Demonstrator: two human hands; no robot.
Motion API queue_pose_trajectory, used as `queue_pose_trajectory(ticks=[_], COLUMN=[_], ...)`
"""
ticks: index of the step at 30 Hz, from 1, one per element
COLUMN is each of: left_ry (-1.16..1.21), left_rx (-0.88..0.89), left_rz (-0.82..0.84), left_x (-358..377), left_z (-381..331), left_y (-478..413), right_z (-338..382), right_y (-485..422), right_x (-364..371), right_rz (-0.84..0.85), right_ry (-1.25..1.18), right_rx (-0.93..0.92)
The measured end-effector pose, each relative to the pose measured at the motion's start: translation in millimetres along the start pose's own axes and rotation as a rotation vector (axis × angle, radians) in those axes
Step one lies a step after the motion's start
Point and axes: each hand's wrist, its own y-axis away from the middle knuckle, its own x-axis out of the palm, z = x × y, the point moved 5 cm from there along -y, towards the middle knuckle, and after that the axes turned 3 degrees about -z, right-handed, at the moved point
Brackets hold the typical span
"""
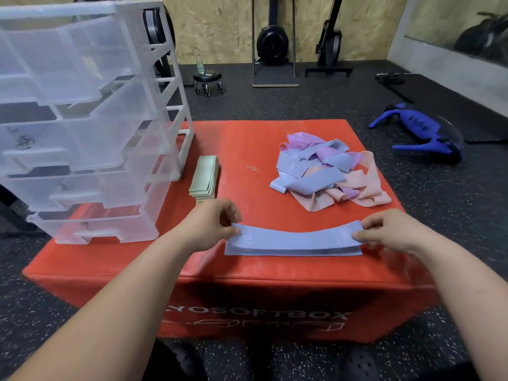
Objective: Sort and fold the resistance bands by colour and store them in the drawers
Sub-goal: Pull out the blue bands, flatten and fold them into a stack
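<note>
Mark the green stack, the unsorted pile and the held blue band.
green stack (204, 178), head view, top band's face
unsorted pile (316, 184), head view, blue strip near middle
blue band (294, 240), head view, middle of top layer

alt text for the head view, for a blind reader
A person's left hand and right hand pinch the ends of a blue band on a red box. Folded green bands lie beside a clear drawer unit; a mixed pile of bands sits to the right.

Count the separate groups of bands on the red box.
3: a folded green stack beside the drawer unit, a loose mixed pile back right, blue bands nearest the person.
</note>
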Motion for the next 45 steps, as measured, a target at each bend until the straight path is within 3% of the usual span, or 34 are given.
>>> queue_pose_trajectory(ticks=[3,7,10,14,17,32,45], left_ry=[-0.102,-0.333,-0.395,-0.385,-0.338,-0.386,-0.309], left_rx=[0.01,0.094,0.124,0.175,0.183,0.185,0.187], left_rz=[-0.014,0.014,0.005,0.031,0.157,0.169,-0.059], left_x=[4,13,11,6,8,11,18], left_z=[5,11,12,8,8,17,-9], left_y=[3,5,4,8,14,11,-48], right_z=[-3,4,8,12,12,11,70], right_y=[-3,1,3,7,12,5,-50], right_x=[11,15,12,9,13,10,23], right_rz=[0.008,-0.124,-0.151,-0.065,0.036,0.028,-0.376], right_ry=[0.131,0.499,0.592,0.524,0.556,0.499,0.328], right_rx=[-0.019,-0.091,-0.116,-0.248,-0.351,-0.419,-0.538])
